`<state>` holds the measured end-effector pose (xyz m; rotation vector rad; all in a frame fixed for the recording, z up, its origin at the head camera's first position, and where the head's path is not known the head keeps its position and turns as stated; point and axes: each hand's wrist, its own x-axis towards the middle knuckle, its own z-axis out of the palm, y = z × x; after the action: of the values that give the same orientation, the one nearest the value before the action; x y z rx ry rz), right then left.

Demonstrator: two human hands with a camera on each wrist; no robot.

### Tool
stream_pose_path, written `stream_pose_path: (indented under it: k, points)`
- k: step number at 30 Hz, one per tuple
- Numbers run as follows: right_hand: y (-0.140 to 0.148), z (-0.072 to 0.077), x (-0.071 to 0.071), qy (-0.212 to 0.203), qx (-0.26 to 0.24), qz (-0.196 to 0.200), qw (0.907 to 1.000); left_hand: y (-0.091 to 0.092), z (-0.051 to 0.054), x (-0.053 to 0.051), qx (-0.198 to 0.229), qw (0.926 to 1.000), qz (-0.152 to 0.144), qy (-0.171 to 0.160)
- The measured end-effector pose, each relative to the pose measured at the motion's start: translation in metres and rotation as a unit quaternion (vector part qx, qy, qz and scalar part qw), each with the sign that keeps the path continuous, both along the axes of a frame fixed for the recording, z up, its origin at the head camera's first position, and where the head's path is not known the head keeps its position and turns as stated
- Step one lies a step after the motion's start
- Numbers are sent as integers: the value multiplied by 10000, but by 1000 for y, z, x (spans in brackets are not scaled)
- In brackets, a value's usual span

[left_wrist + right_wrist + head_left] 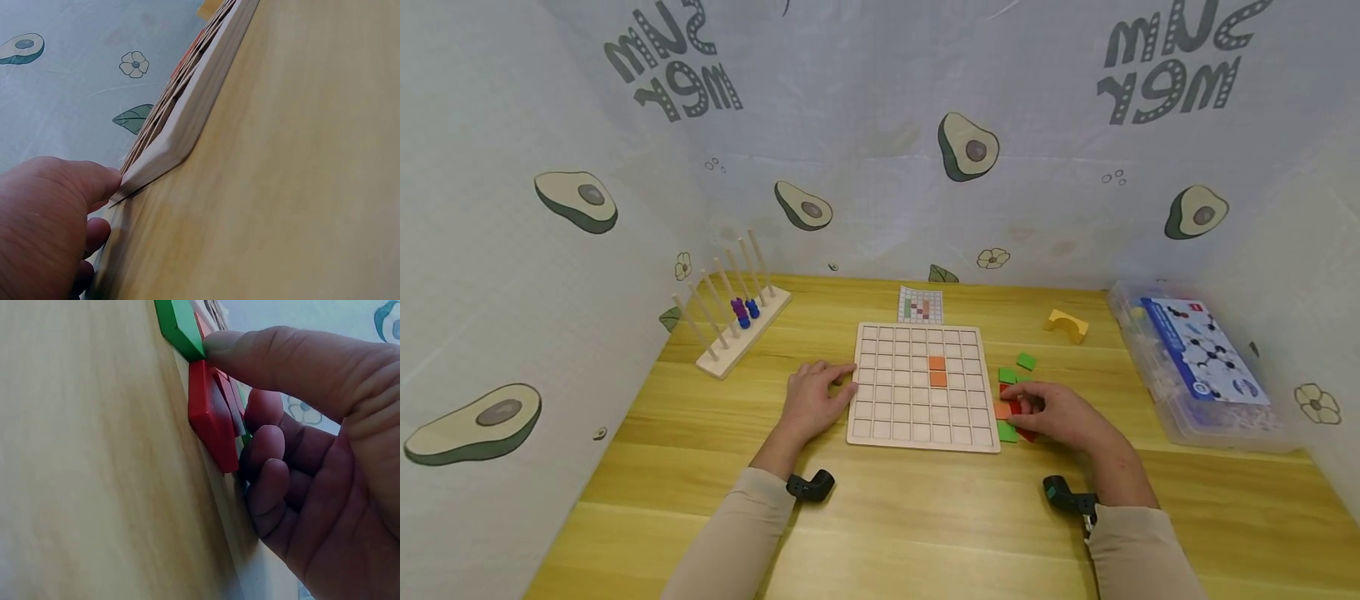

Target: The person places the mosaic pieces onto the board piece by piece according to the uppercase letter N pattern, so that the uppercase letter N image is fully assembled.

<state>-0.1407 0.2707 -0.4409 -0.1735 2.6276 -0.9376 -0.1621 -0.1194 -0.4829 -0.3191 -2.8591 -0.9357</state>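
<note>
A square wooden grid board lies flat, with two orange tiles in its cells, one above the other. My left hand rests on the table at the board's left edge, fingertips touching the rim. The left wrist view shows a digit against the board's corner. To the right of the board, my right hand pinches an orange tile between thumb and index finger, low among loose tiles. Around it lie green tiles and red tiles; the hand partly hides them.
Behind the board lies a small pattern card. A pegged wooden stand with blue and purple beads is at the left. A yellow arch block and a clear plastic box with a printed sheet are at the right. Patterned cloth hangs behind.
</note>
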Motion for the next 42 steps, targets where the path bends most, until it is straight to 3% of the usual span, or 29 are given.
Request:
stream_pose_path:
  k: [12, 42]
  points:
    - [-1, 0, -1, -25, -24, 142, 9999, -1, 0, 0, 6, 10000, 0, -13]
    - [-3, -1, 0, -35, 86, 61, 9999, -2, -3, -1, 119, 9998, -58, 117]
